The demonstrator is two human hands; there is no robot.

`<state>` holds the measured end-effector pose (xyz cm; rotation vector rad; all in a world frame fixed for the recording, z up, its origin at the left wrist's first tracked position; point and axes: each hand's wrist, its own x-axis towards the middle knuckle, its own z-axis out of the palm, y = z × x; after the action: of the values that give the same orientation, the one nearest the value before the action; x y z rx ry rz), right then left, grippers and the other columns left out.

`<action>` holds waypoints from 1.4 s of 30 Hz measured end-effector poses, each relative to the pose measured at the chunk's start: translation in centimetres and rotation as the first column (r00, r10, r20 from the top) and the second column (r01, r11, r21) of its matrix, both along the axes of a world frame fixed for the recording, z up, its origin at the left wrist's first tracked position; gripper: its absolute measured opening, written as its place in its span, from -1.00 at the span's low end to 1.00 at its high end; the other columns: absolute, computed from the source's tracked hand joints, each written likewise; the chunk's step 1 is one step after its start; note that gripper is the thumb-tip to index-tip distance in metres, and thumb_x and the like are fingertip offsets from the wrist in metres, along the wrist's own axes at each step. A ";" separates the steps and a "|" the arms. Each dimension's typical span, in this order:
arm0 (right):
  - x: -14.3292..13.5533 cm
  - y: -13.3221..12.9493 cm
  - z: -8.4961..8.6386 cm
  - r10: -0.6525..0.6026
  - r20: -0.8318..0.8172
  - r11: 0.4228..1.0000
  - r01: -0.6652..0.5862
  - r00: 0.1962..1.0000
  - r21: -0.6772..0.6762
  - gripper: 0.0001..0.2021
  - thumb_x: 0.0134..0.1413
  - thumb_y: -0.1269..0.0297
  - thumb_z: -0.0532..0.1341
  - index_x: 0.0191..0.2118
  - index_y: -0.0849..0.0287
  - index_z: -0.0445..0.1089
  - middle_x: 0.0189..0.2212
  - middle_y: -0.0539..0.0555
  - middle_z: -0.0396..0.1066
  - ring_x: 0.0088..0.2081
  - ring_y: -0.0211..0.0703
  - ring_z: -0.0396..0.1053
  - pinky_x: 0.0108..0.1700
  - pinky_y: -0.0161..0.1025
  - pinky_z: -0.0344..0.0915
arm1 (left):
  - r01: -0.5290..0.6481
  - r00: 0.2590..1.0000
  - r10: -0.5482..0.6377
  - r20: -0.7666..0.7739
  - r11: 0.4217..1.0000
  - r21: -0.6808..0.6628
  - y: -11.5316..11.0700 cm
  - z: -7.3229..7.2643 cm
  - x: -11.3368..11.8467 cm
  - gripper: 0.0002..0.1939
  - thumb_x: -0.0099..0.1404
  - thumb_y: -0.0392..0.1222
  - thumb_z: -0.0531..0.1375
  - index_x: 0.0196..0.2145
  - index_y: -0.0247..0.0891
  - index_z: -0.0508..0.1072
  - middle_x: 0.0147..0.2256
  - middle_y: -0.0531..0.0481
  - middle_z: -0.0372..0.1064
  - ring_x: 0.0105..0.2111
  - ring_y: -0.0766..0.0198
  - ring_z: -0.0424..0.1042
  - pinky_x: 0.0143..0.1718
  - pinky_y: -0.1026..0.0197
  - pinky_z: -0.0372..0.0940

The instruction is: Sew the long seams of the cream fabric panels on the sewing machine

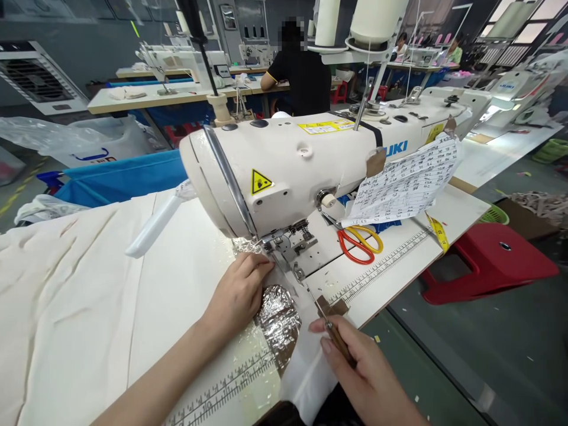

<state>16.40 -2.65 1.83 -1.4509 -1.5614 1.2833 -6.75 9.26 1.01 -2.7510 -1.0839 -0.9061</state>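
My right hand [364, 370] is closed round the wooden handle of an awl [339, 343]. Its thin metal shaft points up and left, with the tip close to the machine's presser foot area. A strip of white fabric [310, 367] runs from under the sewing machine [284, 154] down past the table's front edge, and the right hand lies over its side. Left of the needle area, my left hand [239, 290] has its fingers curled together at the fabric's upper edge. Those fingers hide part of the cloth. Shiny clear tape [279, 313] covers the tabletop between both hands.
Red-and-yellow handled scissors [357, 242] lie right of the needle area. A handwritten paper sheet [406, 180] hangs on the machine. Cream fabric [66, 296] spreads over the left side. A red stool [497, 257] stands at the right. A person in black [302, 77] sits ahead.
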 end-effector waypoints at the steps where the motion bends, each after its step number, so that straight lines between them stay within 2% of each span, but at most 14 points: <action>1: -0.1 0.2 0.1 0.015 -0.038 0.999 -0.017 0.999 -0.048 -0.73 0.34 0.11 0.03 -0.01 0.06 0.37 -0.27 0.04 0.45 -0.29 -0.10 0.36 -0.27 -0.27 0.29 | 0.000 1.000 0.000 -0.005 1.000 -0.004 0.0 -0.1 0.0 -0.68 0.34 -0.55 -0.03 -0.04 -0.41 0.36 -0.12 -0.20 0.33 -0.12 0.12 0.31 -0.14 0.04 0.41; 4: -0.3 0.9 0.2 0.023 -0.157 0.987 -0.048 0.987 -0.154 -0.73 0.29 0.12 0.07 -0.04 0.08 0.40 -0.30 0.03 0.41 -0.30 -0.10 0.32 -0.28 -0.26 0.27 | -0.038 0.998 0.039 -0.044 0.999 0.009 0.1 -0.2 -0.1 -0.65 0.32 -0.55 -0.04 -0.02 -0.41 0.35 -0.08 -0.23 0.30 -0.08 0.05 0.29 -0.13 -0.02 0.41; 7: -0.5 1.7 0.3 0.000 -0.195 0.988 -0.030 0.981 -0.153 -0.73 0.29 0.12 0.07 -0.03 0.07 0.40 -0.26 0.03 0.40 -0.22 -0.07 0.32 -0.24 -0.25 0.25 | -0.088 0.993 0.089 -0.077 0.996 0.017 0.0 -0.2 -0.1 -0.63 0.30 -0.53 -0.04 0.01 -0.42 0.35 -0.09 -0.26 0.28 -0.09 0.00 0.27 -0.20 -0.05 0.41; 9: -0.6 2.1 0.4 0.000 -0.172 0.991 -0.023 0.985 -0.133 -0.73 0.30 0.13 0.06 -0.02 0.07 0.39 -0.28 0.02 0.39 -0.23 -0.08 0.31 -0.20 -0.23 0.25 | -0.085 0.995 0.085 -0.056 0.996 0.002 -0.1 -0.1 -0.1 -0.63 0.31 -0.54 -0.04 0.02 -0.42 0.34 -0.13 -0.23 0.29 -0.13 0.04 0.27 -0.22 -0.02 0.41; 14: -1.0 2.7 0.4 0.031 -0.098 0.998 -0.036 0.995 -0.046 -0.76 0.32 0.18 0.04 -0.03 0.07 0.37 -0.31 -0.01 0.40 -0.24 -0.09 0.34 -0.16 -0.22 0.26 | 0.019 0.999 -0.018 0.049 0.999 -0.026 0.0 0.1 -0.3 -0.66 0.31 -0.58 -0.03 -0.03 -0.36 0.33 -0.17 -0.15 0.33 -0.18 0.15 0.29 -0.20 0.08 0.36; 17: -1.3 3.2 0.6 0.044 -0.030 0.998 -0.043 0.999 0.052 -0.76 0.34 0.21 0.02 -0.02 0.09 0.35 -0.29 0.01 0.42 -0.25 -0.10 0.36 -0.16 -0.21 0.26 | 0.027 0.999 -0.027 0.027 1.000 -0.005 0.2 0.0 -0.3 -0.68 0.32 -0.56 -0.02 -0.05 -0.36 0.33 -0.16 -0.16 0.34 -0.16 0.13 0.31 -0.19 0.06 0.35; 20: -1.6 3.7 0.8 0.041 0.037 0.990 -0.046 0.998 0.134 -0.77 0.34 0.24 0.02 -0.03 0.12 0.34 -0.31 0.02 0.42 -0.27 -0.11 0.37 -0.13 -0.19 0.26 | -0.015 1.000 0.015 -0.025 1.000 0.007 0.3 -0.2 -0.4 -0.68 0.32 -0.53 -0.02 -0.03 -0.38 0.34 -0.12 -0.21 0.33 -0.14 0.08 0.32 -0.20 0.02 0.36; 25: -2.2 4.6 1.0 0.031 0.090 0.980 -0.048 0.995 0.193 -0.77 0.33 0.26 -0.01 -0.06 0.18 0.32 -0.50 -0.05 0.29 -0.47 -0.16 0.27 -0.32 -0.24 0.22 | -0.099 0.993 0.101 -0.056 0.995 0.033 0.1 -0.1 -0.4 -0.64 0.32 -0.49 -0.03 0.03 -0.38 0.32 -0.11 -0.25 0.31 -0.16 0.05 0.32 -0.25 0.00 0.37; 29: -2.5 5.0 1.2 0.030 0.137 0.974 -0.060 0.990 0.219 -0.80 0.32 0.29 -0.02 -0.11 0.16 0.32 -0.56 -0.08 0.24 -0.55 -0.20 0.20 -0.45 -0.29 0.13 | -0.017 1.000 0.017 0.009 1.000 0.000 -0.2 0.2 -0.4 -0.69 0.32 -0.50 -0.01 -0.03 -0.34 0.33 -0.16 -0.18 0.34 -0.17 0.11 0.33 -0.22 0.04 0.36; 32: -2.8 5.3 1.3 0.023 0.153 0.968 -0.060 0.988 0.245 -0.82 0.31 0.32 -0.02 -0.15 0.16 0.31 -0.53 -0.05 0.30 -0.54 -0.20 0.23 -0.48 -0.30 0.12 | 0.011 1.000 -0.011 -0.019 1.000 0.000 -0.1 0.1 -0.5 -0.72 0.34 -0.48 -0.01 -0.06 -0.33 0.34 -0.15 -0.16 0.36 -0.14 0.11 0.35 -0.20 0.03 0.36; 37: -3.1 5.6 1.1 0.018 0.151 0.950 -0.064 0.988 0.304 -0.83 0.33 0.34 -0.02 -0.19 0.15 0.31 -0.42 0.03 0.41 -0.42 -0.15 0.36 -0.38 -0.27 0.22 | -0.040 0.995 0.045 -0.090 0.998 0.050 0.2 -0.2 -0.5 -0.73 0.36 -0.44 -0.02 -0.05 -0.38 0.36 -0.12 -0.21 0.36 -0.12 0.07 0.35 -0.19 0.00 0.38; 42: -3.1 5.6 0.7 0.037 0.181 0.944 -0.094 0.983 0.318 -0.82 0.31 0.36 -0.02 -0.21 0.17 0.31 -0.40 0.05 0.42 -0.40 -0.12 0.39 -0.35 -0.24 0.26 | -0.095 0.982 0.104 -0.158 0.993 0.064 0.2 -0.1 -0.3 -0.71 0.36 -0.42 -0.03 -0.03 -0.43 0.38 -0.11 -0.25 0.35 -0.15 0.03 0.34 -0.24 -0.03 0.42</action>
<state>13.31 2.92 2.49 -1.3333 -1.8498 0.8981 -7.10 9.46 0.89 -2.6443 -1.1370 -0.6769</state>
